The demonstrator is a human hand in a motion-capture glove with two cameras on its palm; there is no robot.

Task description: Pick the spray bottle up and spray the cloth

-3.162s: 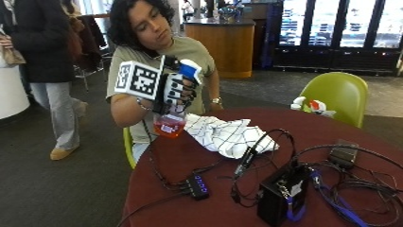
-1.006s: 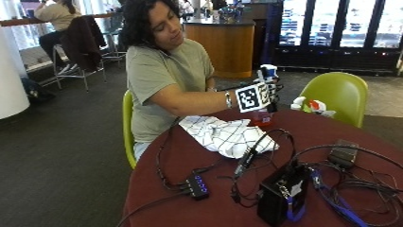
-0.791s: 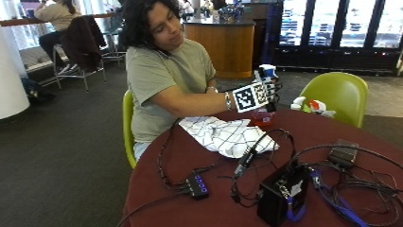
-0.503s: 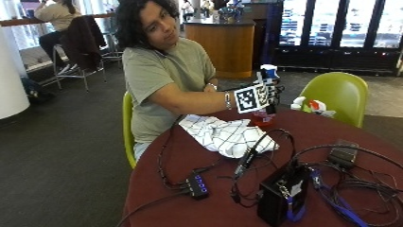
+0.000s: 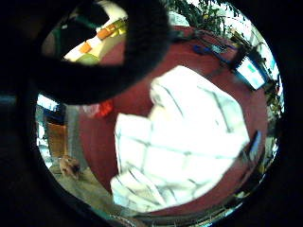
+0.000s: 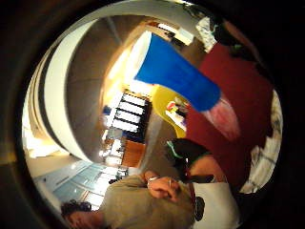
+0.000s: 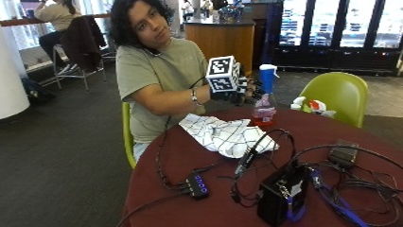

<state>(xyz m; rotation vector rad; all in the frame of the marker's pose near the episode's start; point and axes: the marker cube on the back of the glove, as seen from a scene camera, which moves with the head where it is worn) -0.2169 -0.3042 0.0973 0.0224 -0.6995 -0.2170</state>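
In the outside view my gloved right hand (image 7: 242, 92) grips the spray bottle (image 7: 264, 101) by its neck, fingers curled round it. The bottle has a blue sprayer head and pink liquid. It stands upright at the far edge of the dark red table (image 7: 189, 156), just beyond the cloth; I cannot tell whether its base touches the table. The white checked cloth (image 7: 226, 135) lies crumpled on the table below and in front of the hand. The little finger side palm view shows the cloth (image 5: 184, 146) spread under the palm. The thumb side palm view shows the blue head (image 6: 176, 76) close by.
Cables, a small hub (image 7: 198, 184) and a black box (image 7: 283, 194) cover the near and right parts of the table. A green chair (image 7: 337, 92) stands behind the table, with small colourful items (image 7: 311, 106) by it. My bare left hand (image 6: 162, 187) rests in my lap.
Since 3.2 s ago the hand has carried the bottle from the cloth's left side to beyond its right end. Over the last second it has hardly moved.
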